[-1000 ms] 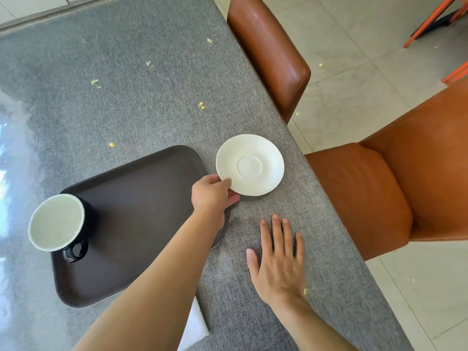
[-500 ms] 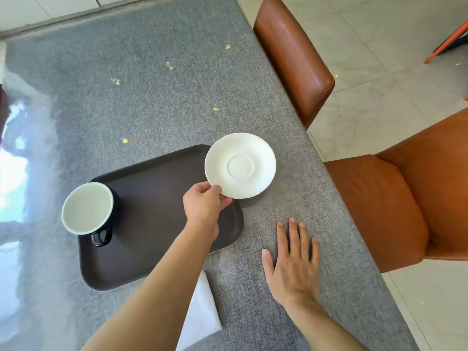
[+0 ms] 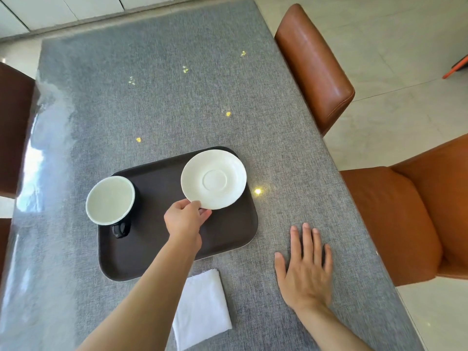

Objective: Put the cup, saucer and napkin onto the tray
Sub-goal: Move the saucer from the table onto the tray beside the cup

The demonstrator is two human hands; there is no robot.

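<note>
A dark brown tray [image 3: 228, 231] lies on the grey table. A black cup [image 3: 110, 200] with a white inside stands on the tray's left part, handle toward me. My left hand [image 3: 186, 219] pinches the near rim of a white saucer [image 3: 214, 179], which hovers over the tray's far right corner. A folded white napkin [image 3: 201, 307] lies on the table just in front of the tray, partly under my left forearm. My right hand [image 3: 305, 269] rests flat on the table to the right of the tray, fingers spread.
The grey table [image 3: 164, 97] stretches far beyond the tray. Two brown leather chairs [image 3: 314, 67] [image 3: 405, 214] stand along its right edge. Another dark chair [image 3: 12, 127] is at the left edge. Pale tiled floor lies to the right.
My left hand has lifted the saucer off the table and carried it left, over the tray's far right corner. My right hand has stayed flat on the table.
</note>
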